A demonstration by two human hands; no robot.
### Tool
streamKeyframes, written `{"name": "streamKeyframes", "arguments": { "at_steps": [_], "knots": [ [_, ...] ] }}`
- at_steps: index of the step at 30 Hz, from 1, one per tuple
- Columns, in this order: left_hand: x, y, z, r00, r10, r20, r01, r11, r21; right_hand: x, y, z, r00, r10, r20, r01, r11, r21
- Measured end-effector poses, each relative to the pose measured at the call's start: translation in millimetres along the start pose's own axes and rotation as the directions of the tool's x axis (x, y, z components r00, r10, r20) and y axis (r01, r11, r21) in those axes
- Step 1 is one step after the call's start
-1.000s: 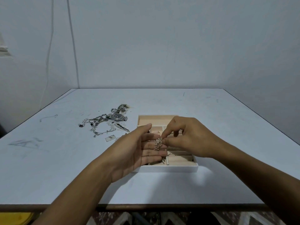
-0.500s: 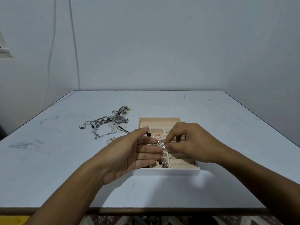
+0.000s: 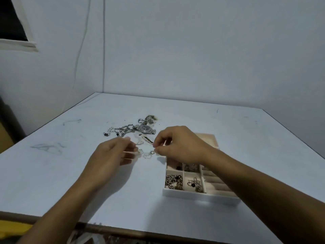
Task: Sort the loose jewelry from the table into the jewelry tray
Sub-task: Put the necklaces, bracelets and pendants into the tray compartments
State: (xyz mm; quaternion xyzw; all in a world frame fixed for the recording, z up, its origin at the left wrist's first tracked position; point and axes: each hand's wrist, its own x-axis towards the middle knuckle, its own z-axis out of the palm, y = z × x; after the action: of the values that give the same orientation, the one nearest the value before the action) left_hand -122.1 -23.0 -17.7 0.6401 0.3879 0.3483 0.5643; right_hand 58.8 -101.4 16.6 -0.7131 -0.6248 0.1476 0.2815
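Observation:
My right hand (image 3: pixel 181 145) pinches one end of a pale, clear-linked chain (image 3: pixel 146 154) just left of the jewelry tray (image 3: pixel 193 194). The chain runs left to the blurred fingertips of my left hand (image 3: pixel 112 157); whether those fingers hold it is unclear. The white tray has beige compartments. Its near-left cells hold dark and silver pieces (image 3: pixel 174 181), and ring rolls fill its right side. Loose jewelry lies beyond my hands: a silver watch (image 3: pixel 146 129), a heavy silver chain (image 3: pixel 123 130) and a small oval piece (image 3: pixel 147 139).
The white table (image 3: pixel 52 173) has grey scuff marks on its left side. Its brown front edge (image 3: pixel 123 229) runs along the bottom. Walls close in behind and on the left, with a cable hanging in the corner.
Both hands have left the spot over the tray and now hover at the loose pile to its left. The piece held before is gone from my fingers. The camera has swung left.

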Motion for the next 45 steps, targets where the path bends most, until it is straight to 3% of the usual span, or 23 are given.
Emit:
{"name": "streamKeyframes", "arguments": {
  "at_steps": [4, 9, 15, 20, 26, 34, 39, 45],
  "knots": [
    [-4, -10, -20, 0.986, 0.139, -0.094, -0.111, 0.961, 0.252, 48, -10, 32, 0.997, -0.062, 0.053, 0.071, 0.977, -0.202],
    [8, -19, -39, 0.969, 0.206, -0.138, -0.13, 0.895, 0.426, 88, -16, 56, 0.979, 0.052, 0.195, 0.029, 0.92, -0.39],
    [25, -27, -38, 0.973, 0.226, -0.052, -0.152, 0.79, 0.594, 105, -18, 61, 0.971, 0.119, 0.208, -0.031, 0.924, -0.381],
    [27, -38, -33, 0.969, 0.239, 0.065, -0.214, 0.675, 0.706, 105, -20, 59, 0.97, 0.066, 0.236, 0.03, 0.923, -0.384],
    [27, -41, -31, 0.967, 0.248, 0.047, -0.205, 0.661, 0.721, 107, -23, 42, 0.963, 0.06, 0.261, 0.018, 0.957, -0.288],
    [26, -39, -29, 0.965, 0.252, 0.071, -0.223, 0.652, 0.725, 104, -23, 40, 0.947, 0.114, 0.302, 0.049, 0.874, -0.483],
    [29, -40, -29, 0.973, 0.216, 0.081, -0.205, 0.651, 0.731, 98, -24, 51, 0.957, 0.066, 0.281, 0.072, 0.888, -0.455],
    [31, -28, -28, 0.958, 0.287, 0.01, -0.226, 0.735, 0.639, 97, -30, 45, 0.962, -0.002, 0.274, 0.112, 0.914, -0.389]
  ]
}}
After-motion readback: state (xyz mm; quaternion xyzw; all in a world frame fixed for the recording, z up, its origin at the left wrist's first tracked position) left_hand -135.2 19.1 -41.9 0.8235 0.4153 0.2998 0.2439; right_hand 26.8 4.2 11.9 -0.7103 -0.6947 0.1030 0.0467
